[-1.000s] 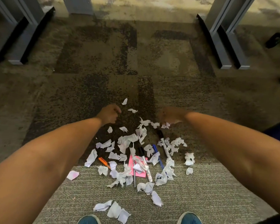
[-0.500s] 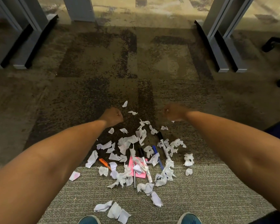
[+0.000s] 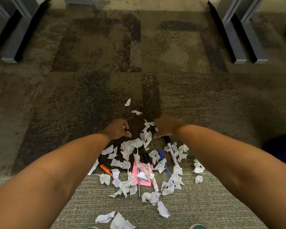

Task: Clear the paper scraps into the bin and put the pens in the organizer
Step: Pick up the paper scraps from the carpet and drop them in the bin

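Observation:
Several torn white paper scraps (image 3: 130,147) lie in a heap on the carpet in front of me, with a pink note (image 3: 135,172) among them. Mixed into the heap are an orange pen (image 3: 106,170), a black marker (image 3: 147,160), a blue pen (image 3: 163,164), a white marker with a black cap (image 3: 171,152) and a thin black pen (image 3: 139,185). My left hand (image 3: 117,129) is curled at the far edge of the heap and pinches small white scraps. My right hand (image 3: 166,126), blurred, is curled over scraps beside it. No bin or organizer is in view.
Grey desk legs stand on the floor at the far left (image 3: 13,40) and the far right (image 3: 234,38). A dark blue shape (image 3: 281,151) sits at the right edge. My shoe tips (image 3: 197,226) show at the bottom. Two stray scraps (image 3: 127,102) lie beyond my hands.
Both hands, lifted as fists half a second ago, have come back down to the far edge of the heap. The right hand has moved left toward the scraps.

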